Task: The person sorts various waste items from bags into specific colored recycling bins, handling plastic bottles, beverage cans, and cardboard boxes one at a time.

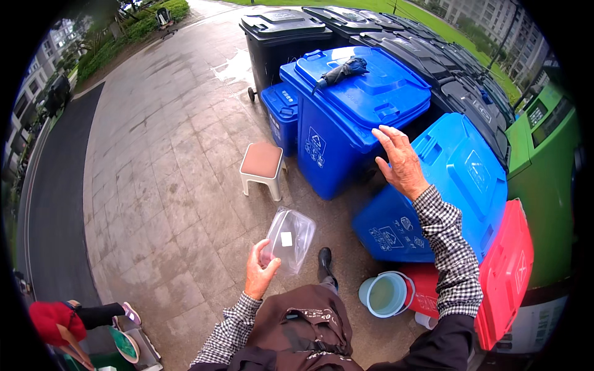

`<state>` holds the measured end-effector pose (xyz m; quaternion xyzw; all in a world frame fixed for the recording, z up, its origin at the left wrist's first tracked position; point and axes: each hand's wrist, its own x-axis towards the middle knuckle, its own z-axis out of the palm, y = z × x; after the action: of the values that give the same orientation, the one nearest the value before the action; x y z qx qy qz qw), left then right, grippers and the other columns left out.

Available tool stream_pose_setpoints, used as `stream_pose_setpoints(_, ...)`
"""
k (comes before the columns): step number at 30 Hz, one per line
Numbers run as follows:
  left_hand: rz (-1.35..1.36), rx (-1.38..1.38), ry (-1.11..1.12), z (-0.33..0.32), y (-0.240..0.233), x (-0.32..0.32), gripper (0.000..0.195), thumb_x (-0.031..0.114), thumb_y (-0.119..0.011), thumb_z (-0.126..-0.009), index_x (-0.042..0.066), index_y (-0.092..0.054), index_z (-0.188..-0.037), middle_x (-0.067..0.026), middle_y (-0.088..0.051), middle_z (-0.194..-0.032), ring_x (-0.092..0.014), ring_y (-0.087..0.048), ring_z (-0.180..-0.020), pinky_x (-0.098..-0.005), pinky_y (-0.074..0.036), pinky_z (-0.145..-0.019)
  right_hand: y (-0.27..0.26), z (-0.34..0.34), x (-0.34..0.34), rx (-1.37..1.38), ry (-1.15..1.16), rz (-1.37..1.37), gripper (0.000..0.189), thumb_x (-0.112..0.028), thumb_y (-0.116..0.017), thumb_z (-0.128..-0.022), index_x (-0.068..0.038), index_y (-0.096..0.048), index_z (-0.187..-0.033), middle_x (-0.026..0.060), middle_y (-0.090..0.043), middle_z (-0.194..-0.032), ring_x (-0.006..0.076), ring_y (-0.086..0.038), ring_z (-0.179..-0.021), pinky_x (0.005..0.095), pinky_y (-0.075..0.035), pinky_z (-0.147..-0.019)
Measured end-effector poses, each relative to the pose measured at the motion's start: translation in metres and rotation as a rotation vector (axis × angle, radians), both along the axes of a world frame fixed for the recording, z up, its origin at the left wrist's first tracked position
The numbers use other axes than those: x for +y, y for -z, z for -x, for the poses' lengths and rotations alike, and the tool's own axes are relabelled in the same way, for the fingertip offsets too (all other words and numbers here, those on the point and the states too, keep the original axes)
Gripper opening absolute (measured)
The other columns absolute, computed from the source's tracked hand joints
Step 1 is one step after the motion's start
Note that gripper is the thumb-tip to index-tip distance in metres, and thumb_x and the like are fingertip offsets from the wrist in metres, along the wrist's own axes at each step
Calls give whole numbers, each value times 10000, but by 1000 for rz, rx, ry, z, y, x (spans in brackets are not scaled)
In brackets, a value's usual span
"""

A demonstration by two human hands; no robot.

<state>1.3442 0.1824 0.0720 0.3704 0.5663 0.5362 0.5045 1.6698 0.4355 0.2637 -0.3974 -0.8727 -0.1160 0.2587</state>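
My left hand [260,272] grips the lower left edge of a clear plastic container [298,252], which has a white label on it and is held above the paving. My right hand [400,162] is raised with its thumb apart from the fingers and nothing in it. Its fingertips are by the front corner of a dark blue wheeled bin [320,116]; whether they touch it, I cannot tell. That bin's lid is down, and a folded dark umbrella [343,72] lies on top. Below my right hand stands a lighter blue wheeled bin [468,171], lid down.
A stool [262,161] with a brown seat stands ahead. At right are a pail of cloudy water [383,294], a red bin [503,273] and a green cabinet [540,185]. Several black bins [287,23] stand behind. A person in red [58,322] bends at lower left.
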Motion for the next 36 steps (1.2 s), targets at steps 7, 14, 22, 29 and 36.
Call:
stream_pose_setpoints(7,111,2,-398,-27,20,83,604,123,-721,-904,54,-492,-1459,-44,-636,-981,-124,-639,-782,-255,-555,-636,7,-59,202,-93,-41,72,598,-84,-759,-829,-81,-568,-1395,124,-617,-1365,355,-563,-1266,429,-496,-1080)
stream_pose_setpoints(14,138,-76,-485,-48,-19,170,674,196,-724,-930,43,-421,-1512,-97,-629,-1093,-154,-661,-863,-294,-588,-722,78,-83,284,-118,-226,380,317,-290,-793,-884,-64,-631,-1036,117,-612,-976,320,-585,-977,443,-464,-910)
stream_pose_setpoints(22,-92,-121,-444,-42,-46,284,640,212,-719,-941,32,-450,-1493,-146,-627,-1267,-177,-683,-947,-286,-608,-742,71,-83,289,61,-232,407,196,-162,-785,-865,-61,-616,-861,106,-576,-840,298,-567,-862,418,-435,-848)
stream_pose_setpoints(29,-177,-264,-443,-60,-44,372,553,167,-699,-968,-46,-504,-1440,-175,-653,-1235,-182,-716,-847,-278,-602,-673,49,-89,286,90,-223,437,196,-130,-790,-856,-53,-610,-858,98,-564,-830,292,-556,-853,405,-425,-841)
stream_pose_setpoints(36,-215,-224,-452,-90,-43,449,574,289,-746,-967,-68,-563,-1378,-148,-699,-1064,-133,-703,-746,-269,-585,-584,40,-89,289,178,-221,507,191,-84,-765,-875,-33,-582,-852,98,-536,-830,272,-526,-837,386,-423,-814)
